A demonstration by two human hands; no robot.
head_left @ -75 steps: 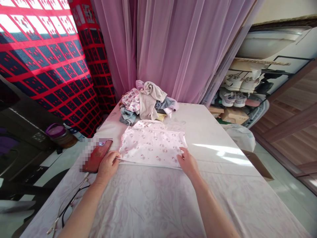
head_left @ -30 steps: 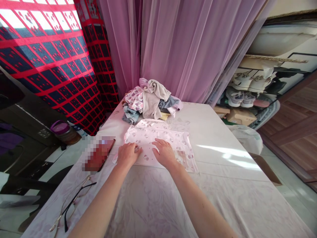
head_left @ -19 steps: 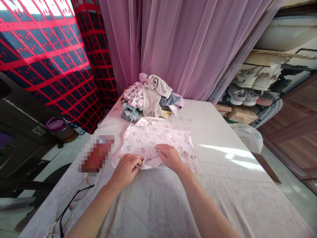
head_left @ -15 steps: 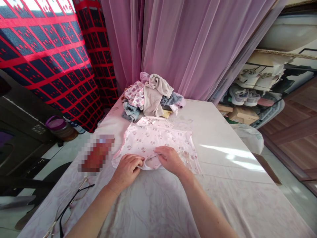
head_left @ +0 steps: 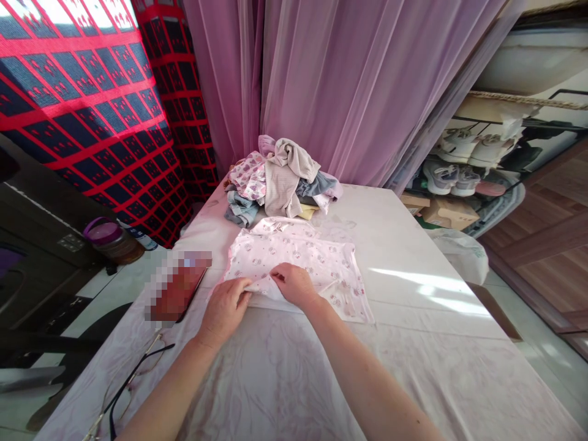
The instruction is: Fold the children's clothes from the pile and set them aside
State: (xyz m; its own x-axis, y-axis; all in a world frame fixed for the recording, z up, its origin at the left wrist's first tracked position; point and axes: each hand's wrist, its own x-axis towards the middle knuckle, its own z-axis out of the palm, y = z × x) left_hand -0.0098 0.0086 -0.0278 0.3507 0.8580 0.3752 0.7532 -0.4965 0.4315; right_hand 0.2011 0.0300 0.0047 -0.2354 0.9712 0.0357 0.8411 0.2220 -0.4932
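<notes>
A small pink printed garment [head_left: 316,260] lies flat on the table's pale floral cloth [head_left: 413,367]. My left hand [head_left: 224,309] rests on the garment's near left corner, fingers curled on a fold of the fabric. My right hand [head_left: 294,285] lies just beside it on the garment's near edge, fingers bent and pressing down on the folded cloth. The two hands nearly touch.
A heap of mixed clothes [head_left: 275,180] sits at the table's far end by the purple curtain [head_left: 344,79]. A red phone [head_left: 177,294] lies left of the garment; glasses [head_left: 124,392] lie near the left edge. A shoe rack [head_left: 463,165] stands right.
My hands went from the garment's outer corners to its middle. The near left part got folded inward, and both hands shifted a little left.
</notes>
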